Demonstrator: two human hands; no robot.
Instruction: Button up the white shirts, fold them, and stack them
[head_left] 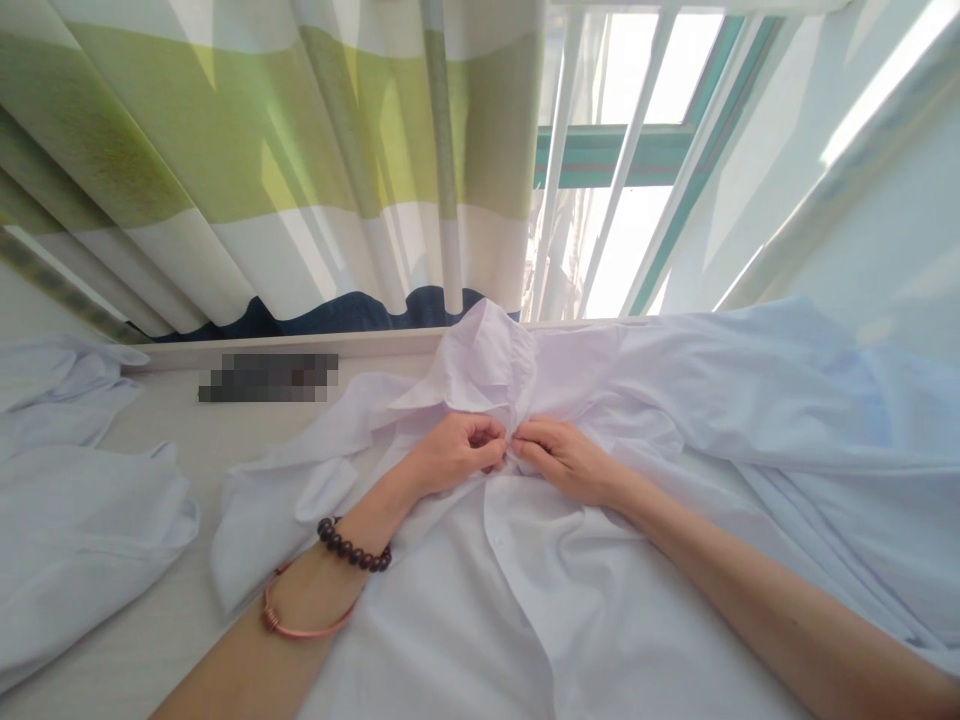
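A white button-up shirt (pixel 450 590) lies spread before me, its collar (pixel 480 350) at the far end and its button placket running down toward me. My left hand (pixel 466 445) pinches the placket below the collar, thumb against curled fingers. Close beside it, my right hand (pixel 559 455) grips the facing edge of the same placket between thumb and fingers. The fingertips of both hands nearly meet; any button between them is hidden. Lower on the placket a small button (pixel 499 541) shows. A dark bead bracelet (pixel 352 550) and a copper-coloured bangle (pixel 307 630) are on my left wrist.
More white garments lie at left (pixel 82 540) and a pile of white cloth (pixel 810 400) at right. A pixelated dark object (pixel 268 378) rests near the back ledge. Beyond hang green-and-white curtains (pixel 300 150) beside a barred window (pixel 615 150).
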